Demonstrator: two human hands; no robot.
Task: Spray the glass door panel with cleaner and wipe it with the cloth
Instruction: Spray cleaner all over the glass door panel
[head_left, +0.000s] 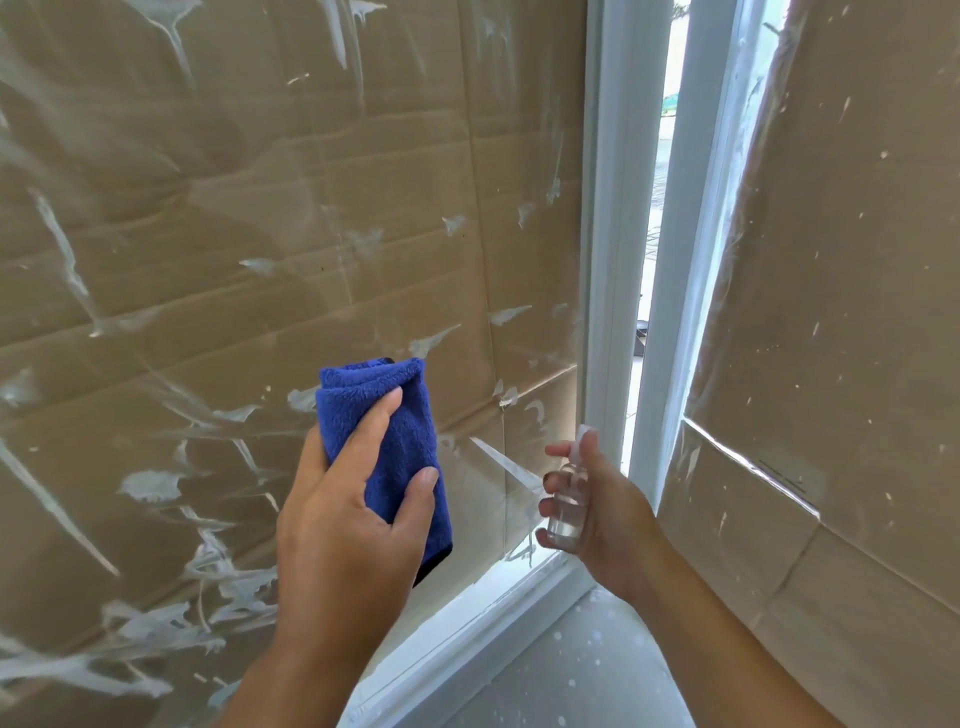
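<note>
The glass door panel (260, 234) fills the left of the view, backed by brown cardboard and streaked with white smears. My left hand (348, 530) grips a folded blue cloth (400, 441) and holds it just in front of the lower part of the glass. To its right, my right hand (592, 514) holds a small clear spray bottle (569, 499) upright, fingers curled round it, its nozzle near the glass at the panel's lower right corner.
A white door frame (613, 260) stands right of the panel, with a narrow gap to the outside (657, 208). A second cardboard-backed glass panel (841, 312) angles in on the right. The white sill (493, 623) and speckled pale floor (587, 665) lie below.
</note>
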